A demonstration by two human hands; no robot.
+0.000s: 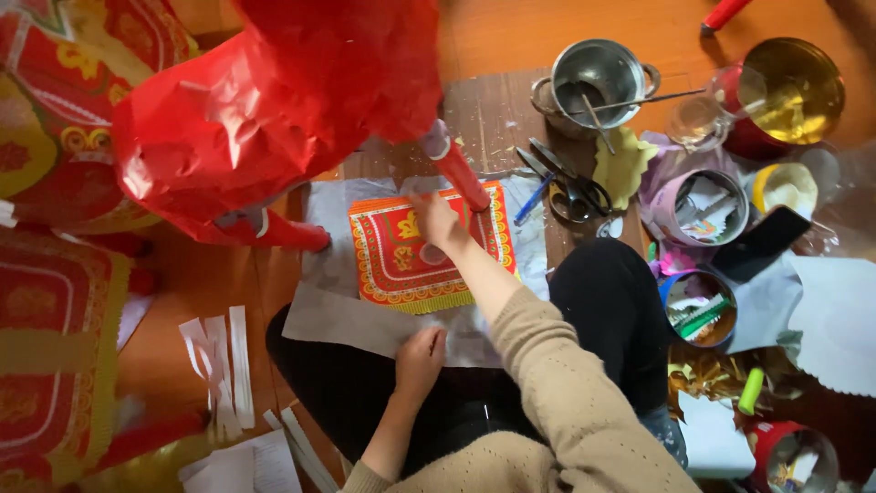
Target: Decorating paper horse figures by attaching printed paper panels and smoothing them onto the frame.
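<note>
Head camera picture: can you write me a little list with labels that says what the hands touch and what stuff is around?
Left hand: presses on a grey paper sheet over the lap
Right hand: flat on a red and yellow patterned paper
Above the hands: big red paper figure with red legs
Past the patterned paper: scissors, blue pen, steel pot
By the right arm: round tins of paper scraps
On the left floor: white paper strips

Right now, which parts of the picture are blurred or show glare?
Head view: the big red paper figure near the camera looks soft and blurred; glare shines on the gold lid and steel pot; the right hand on the patterned red sheet is fairly sharp.
</note>
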